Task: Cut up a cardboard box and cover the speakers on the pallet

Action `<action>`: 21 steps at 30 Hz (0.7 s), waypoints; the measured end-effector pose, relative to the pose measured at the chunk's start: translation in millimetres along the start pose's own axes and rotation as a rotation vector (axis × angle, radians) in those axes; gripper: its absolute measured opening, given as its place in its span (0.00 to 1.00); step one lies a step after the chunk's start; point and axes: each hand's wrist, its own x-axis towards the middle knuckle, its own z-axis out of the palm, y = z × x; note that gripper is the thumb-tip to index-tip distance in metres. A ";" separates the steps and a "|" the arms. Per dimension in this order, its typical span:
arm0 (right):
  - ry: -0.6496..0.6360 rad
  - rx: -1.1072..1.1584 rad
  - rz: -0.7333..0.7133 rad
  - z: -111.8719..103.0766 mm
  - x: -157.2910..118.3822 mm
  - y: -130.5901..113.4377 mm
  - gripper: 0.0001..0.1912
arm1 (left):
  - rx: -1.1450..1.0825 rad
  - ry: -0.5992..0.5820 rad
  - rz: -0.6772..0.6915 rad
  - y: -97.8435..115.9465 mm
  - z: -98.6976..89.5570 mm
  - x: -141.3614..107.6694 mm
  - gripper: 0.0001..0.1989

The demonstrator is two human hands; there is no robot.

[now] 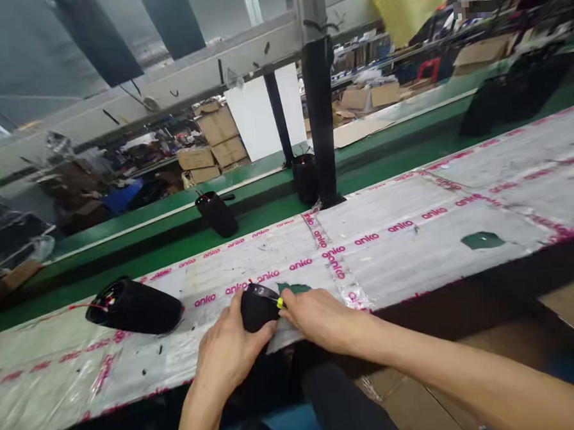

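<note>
My left hand (pixel 229 349) is wrapped round a black cylindrical speaker housing (pixel 258 313) at the front edge of the bench, thumb and fingers on its sides. A dark strip-shaped panel (pixel 263 292) shows at the housing's upper end. My right hand (pixel 316 316) is closed round a slim tool (pixel 281 302) with a yellow-green part, its thin tip pointing at that panel; the tool's kind is hard to make out. Left of my hands, a similar black housing (pixel 147 306) lies on its side, red wires at its open end.
The bench (pixel 380 261) is covered in white film with pink "anko" tape. Behind it runs a green conveyor belt (pixel 262 206) carrying a black housing (pixel 217 213) and another black housing (pixel 305 179) beside a dark post (pixel 320 110). Blurred dark items (pixel 506 94) stand far right.
</note>
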 end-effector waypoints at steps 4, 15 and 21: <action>0.292 0.228 0.077 -4.7 -21.9 -0.9 0.13 | -0.030 -0.014 -0.034 -1.1 -2.6 -4.6 0.42; 0.288 0.488 0.171 -0.9 -51.9 3.3 0.11 | 0.519 0.445 0.121 23.9 13.6 -15.7 0.41; 0.189 0.342 0.186 -0.9 -51.8 2.6 0.11 | 0.303 0.396 0.127 4.4 17.5 -11.1 0.38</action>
